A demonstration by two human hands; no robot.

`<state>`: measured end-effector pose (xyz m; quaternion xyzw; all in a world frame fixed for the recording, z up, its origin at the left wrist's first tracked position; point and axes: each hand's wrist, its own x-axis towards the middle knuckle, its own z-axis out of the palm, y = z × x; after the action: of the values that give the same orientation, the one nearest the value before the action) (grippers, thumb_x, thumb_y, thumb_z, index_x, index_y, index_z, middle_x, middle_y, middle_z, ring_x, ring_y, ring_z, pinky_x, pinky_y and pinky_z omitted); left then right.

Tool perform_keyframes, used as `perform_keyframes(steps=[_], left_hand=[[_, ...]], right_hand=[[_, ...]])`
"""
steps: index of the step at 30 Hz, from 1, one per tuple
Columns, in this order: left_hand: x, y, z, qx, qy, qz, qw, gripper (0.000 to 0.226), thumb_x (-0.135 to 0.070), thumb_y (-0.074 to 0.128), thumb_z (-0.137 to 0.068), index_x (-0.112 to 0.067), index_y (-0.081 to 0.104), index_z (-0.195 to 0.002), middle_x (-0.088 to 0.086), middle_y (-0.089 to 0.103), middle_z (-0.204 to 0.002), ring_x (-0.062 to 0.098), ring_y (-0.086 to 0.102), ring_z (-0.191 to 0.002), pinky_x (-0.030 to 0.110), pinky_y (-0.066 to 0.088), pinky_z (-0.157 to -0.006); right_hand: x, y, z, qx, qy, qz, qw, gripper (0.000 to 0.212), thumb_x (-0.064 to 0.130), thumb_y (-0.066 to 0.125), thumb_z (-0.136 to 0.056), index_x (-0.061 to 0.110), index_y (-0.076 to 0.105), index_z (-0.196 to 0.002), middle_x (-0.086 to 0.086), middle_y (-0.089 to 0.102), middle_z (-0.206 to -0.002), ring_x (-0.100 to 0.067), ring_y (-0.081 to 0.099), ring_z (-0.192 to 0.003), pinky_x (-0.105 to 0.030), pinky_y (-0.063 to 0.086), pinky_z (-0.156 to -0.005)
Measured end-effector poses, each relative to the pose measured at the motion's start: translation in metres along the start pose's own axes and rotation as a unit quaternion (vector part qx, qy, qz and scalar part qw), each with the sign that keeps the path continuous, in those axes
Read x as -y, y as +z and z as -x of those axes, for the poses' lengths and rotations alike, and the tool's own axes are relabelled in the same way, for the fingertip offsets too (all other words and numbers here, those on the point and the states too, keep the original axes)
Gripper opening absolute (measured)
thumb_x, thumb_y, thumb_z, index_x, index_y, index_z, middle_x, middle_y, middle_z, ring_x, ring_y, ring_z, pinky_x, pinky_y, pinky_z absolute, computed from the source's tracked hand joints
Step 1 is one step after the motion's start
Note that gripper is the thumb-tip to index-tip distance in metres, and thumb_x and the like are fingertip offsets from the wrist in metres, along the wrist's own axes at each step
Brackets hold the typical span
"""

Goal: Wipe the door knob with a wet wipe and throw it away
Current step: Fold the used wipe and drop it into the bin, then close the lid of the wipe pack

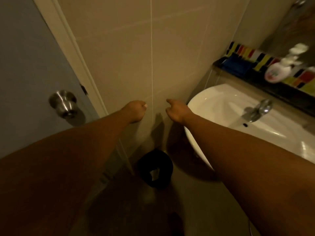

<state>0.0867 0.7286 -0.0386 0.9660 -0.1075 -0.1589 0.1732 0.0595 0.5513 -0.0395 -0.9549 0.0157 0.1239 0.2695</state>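
A brushed metal door knob [63, 104] sticks out of the grey door [25, 65] at the left. Both my arms reach forward toward the beige tiled wall. My left hand [134, 110] is curled into a fist to the right of the knob, apart from it, with nothing visible in it. My right hand [176, 110] hangs loosely beside it, fingers partly apart, holding nothing. On the floor below my hands stands a small black bin [155, 167] with a pale crumpled wipe [154, 174] lying inside it.
A white washbasin [221, 116] with a chrome tap [259, 110] stands at the right. Behind it a dark shelf [289, 92] carries a white bottle [276, 72] and a blue item [237, 64]. The white door frame [75, 53] separates door and wall.
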Motion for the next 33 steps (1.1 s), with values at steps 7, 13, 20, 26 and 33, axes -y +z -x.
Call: perform_keyframes(steps=[7,13,20,26,33], left_hand=[[-0.120,-0.072,0.025,-0.047,0.138,-0.069,0.987,0.045,-0.023,0.031,-0.105,-0.001,0.045,-0.142,0.018,0.040,-0.152,0.032,0.037,-0.140,0.035,0.028,-0.115],[-0.261,-0.060,0.045,-0.034,0.267,-0.105,0.957,0.043,-0.027,0.030,-0.105,-0.005,0.052,-0.135,0.019,0.050,-0.143,0.034,0.048,-0.129,0.037,0.037,-0.106],[-0.425,-0.014,0.061,-0.001,0.374,-0.138,0.917,0.037,-0.024,0.035,-0.103,-0.007,0.054,-0.131,0.020,0.056,-0.134,0.036,0.054,-0.119,0.041,0.044,-0.096],[-0.548,0.038,0.065,0.004,0.421,-0.124,0.898,0.037,-0.024,0.036,-0.103,-0.008,0.054,-0.131,0.019,0.055,-0.136,0.036,0.053,-0.121,0.040,0.043,-0.099],[-0.636,0.098,0.050,0.051,0.416,-0.082,0.904,0.038,-0.022,0.040,-0.102,-0.009,0.052,-0.136,0.017,0.057,-0.134,0.031,0.055,-0.120,0.042,0.045,-0.101]], right_hand=[[-0.029,-0.118,0.101,-0.147,0.061,0.024,0.987,0.053,0.014,0.041,-0.098,0.010,0.030,-0.150,-0.013,0.033,-0.156,-0.031,0.033,-0.143,-0.038,0.028,-0.115],[-0.104,-0.193,0.188,-0.203,0.156,0.051,0.965,0.053,0.012,0.044,-0.096,0.012,0.033,-0.149,-0.014,0.038,-0.153,-0.033,0.039,-0.138,-0.040,0.034,-0.110],[-0.212,-0.254,0.283,-0.258,0.251,0.036,0.932,0.048,0.013,0.048,-0.093,0.012,0.043,-0.141,-0.017,0.051,-0.142,-0.035,0.050,-0.127,-0.041,0.042,-0.104],[-0.321,-0.296,0.343,-0.300,0.299,0.027,0.906,0.050,0.013,0.049,-0.096,0.013,0.039,-0.145,-0.014,0.048,-0.145,-0.032,0.048,-0.130,-0.038,0.041,-0.103],[-0.420,-0.315,0.361,-0.277,0.329,-0.011,0.903,0.050,0.009,0.052,-0.094,0.013,0.041,-0.143,-0.015,0.051,-0.141,-0.032,0.053,-0.123,-0.040,0.048,-0.098]])
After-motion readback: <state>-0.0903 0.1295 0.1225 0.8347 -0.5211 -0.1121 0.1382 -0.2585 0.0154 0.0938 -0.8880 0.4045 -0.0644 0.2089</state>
